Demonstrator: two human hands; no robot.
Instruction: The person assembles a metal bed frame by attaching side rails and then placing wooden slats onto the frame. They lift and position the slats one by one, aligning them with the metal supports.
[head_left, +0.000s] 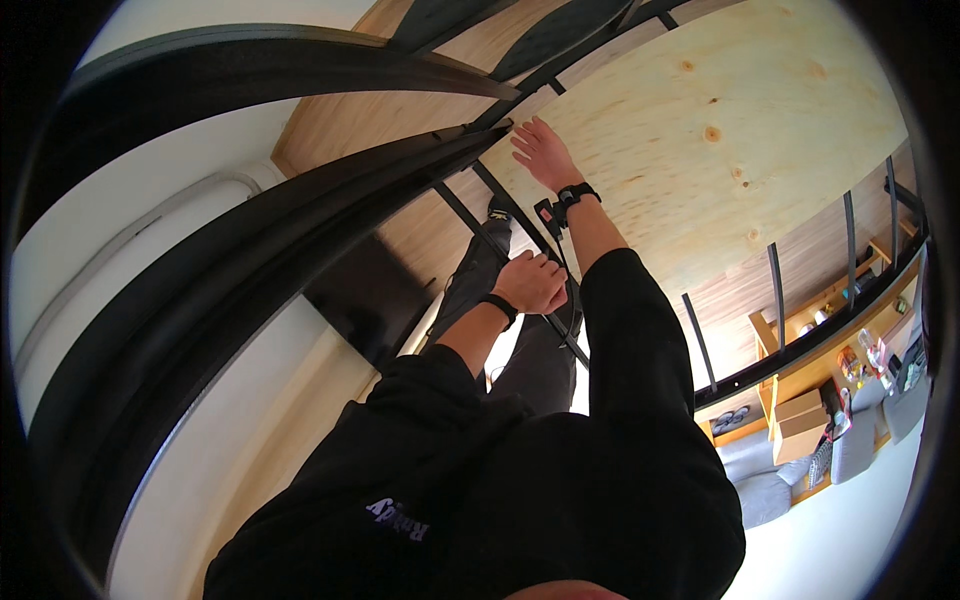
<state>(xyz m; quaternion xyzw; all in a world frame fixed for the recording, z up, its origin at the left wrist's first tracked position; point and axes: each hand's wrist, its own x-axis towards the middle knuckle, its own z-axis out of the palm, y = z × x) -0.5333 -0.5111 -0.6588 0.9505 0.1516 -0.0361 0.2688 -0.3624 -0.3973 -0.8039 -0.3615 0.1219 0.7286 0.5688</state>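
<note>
We lay our right hand (543, 152), fingers together, flat at the pale knotted plywood sheet (720, 120)'s edge; our left hand (533, 282) fists around a thin black metal slat (520, 215).

The big board (700, 130) is looking like pale wood, smooth and matt, with small brown knots. The thin bars (520, 215) under it are looking like black metal, a bit shiny. The curved rail (250, 270) is looking black and glossy. The sleeves (640, 330) are looking like soft black cloth.
</note>
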